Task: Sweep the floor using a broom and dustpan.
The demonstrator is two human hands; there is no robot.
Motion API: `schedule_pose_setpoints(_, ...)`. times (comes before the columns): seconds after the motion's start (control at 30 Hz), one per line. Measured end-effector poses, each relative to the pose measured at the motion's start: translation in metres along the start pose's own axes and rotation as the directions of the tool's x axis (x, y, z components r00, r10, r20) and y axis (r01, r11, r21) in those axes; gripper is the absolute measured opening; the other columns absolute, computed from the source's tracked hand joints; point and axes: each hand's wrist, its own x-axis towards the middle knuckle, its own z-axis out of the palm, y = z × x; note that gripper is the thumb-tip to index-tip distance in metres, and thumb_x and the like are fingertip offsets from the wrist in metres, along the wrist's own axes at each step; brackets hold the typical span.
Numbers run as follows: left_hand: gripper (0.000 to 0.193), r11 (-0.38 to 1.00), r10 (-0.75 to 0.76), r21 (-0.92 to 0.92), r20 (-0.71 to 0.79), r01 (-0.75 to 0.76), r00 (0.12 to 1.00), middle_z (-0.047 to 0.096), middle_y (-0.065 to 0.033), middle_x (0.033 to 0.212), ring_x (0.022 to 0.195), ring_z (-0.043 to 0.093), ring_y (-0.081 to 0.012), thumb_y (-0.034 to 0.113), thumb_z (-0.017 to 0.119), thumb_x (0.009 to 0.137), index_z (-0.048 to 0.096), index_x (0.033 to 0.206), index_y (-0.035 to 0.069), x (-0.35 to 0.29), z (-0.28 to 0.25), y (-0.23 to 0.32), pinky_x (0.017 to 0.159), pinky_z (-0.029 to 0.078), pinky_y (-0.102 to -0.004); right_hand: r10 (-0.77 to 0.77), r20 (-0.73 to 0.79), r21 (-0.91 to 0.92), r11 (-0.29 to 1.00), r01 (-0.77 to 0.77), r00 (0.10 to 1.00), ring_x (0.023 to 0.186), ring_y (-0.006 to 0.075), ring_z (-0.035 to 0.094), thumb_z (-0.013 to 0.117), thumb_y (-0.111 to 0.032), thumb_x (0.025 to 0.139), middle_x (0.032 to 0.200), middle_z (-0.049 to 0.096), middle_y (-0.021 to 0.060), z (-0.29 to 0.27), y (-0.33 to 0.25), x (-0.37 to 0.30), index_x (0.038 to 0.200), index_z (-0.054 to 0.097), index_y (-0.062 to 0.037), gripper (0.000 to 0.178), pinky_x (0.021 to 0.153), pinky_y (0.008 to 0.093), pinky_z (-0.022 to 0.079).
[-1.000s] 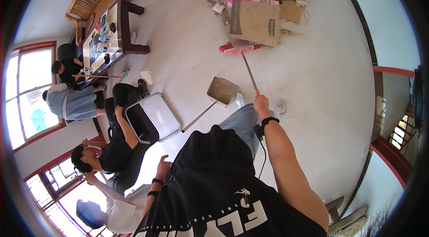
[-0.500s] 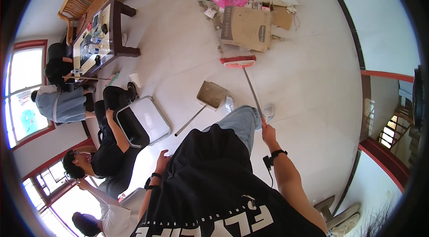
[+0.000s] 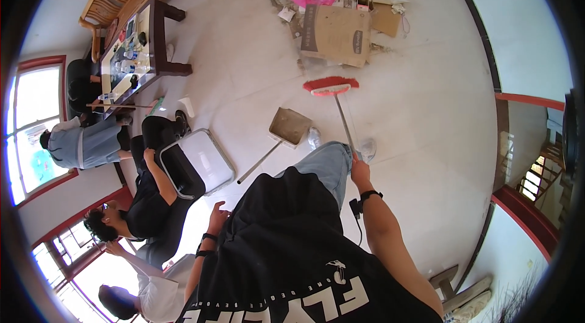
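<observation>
- The right hand (image 3: 359, 170) is stretched forward and closed in a grip, a black band on its wrist.
- The left hand (image 3: 217, 216) hangs at the hip, fingers loosely curled, with a dark wristband.

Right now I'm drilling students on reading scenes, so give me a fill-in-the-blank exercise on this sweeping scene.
1. The right hand grips the handle of a broom whose bristle head is ____ in colour.
2. The dustpan lies on the floor to the ____ of the broom's handle in the picture.
3. Beyond the broom head, a flattened ____ box lies at the near edge of the rubbish pile.
4. The left hand holds ____.

Missing words: red; left; cardboard; nothing
</observation>
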Motion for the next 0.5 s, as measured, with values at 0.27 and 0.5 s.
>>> schedule_pose_setpoints(0.27, 0.048, 1.000, -0.023, -0.002, -0.014, 0.023, 1.000, 0.065, -0.0152, 0.084, 0.075, 0.062, -0.0212, 0.008, 0.055, 0.076, 0.044, 0.123, 0.004, -0.002, -0.004, -0.021, 0.070, 0.048, -0.0306, 0.169, -0.111, 0.261, 0.956, -0.136, 0.979, 0.085, 0.0424, 0.060, 0.043, -0.036, 0.090, 0.084, 0.061, 0.0296, -0.032, -0.046, 0.067, 0.080, 0.062, 0.0067, 0.047, 0.077, 0.0484, 0.047)
schedule_pose_setpoints(0.5, 0.049, 0.998, -0.028, -0.066, -0.025, 0.026, 0.999, 0.063, -0.0144, 0.086, 0.069, 0.062, -0.0208, 0.006, 0.051, 0.077, 0.040, 0.125, 0.005, -0.005, 0.004, 0.008, 0.061, 0.049, -0.0309, 0.131, -0.042, 0.209, 0.971, -0.119, 0.991, 0.085, 0.0431, 0.060, 0.042, -0.036, 0.090, 0.084, 0.061, 0.0289, -0.039, -0.028, 0.026, 0.083, 0.062, 0.0053, 0.047, 0.078, 0.0492, 0.046)
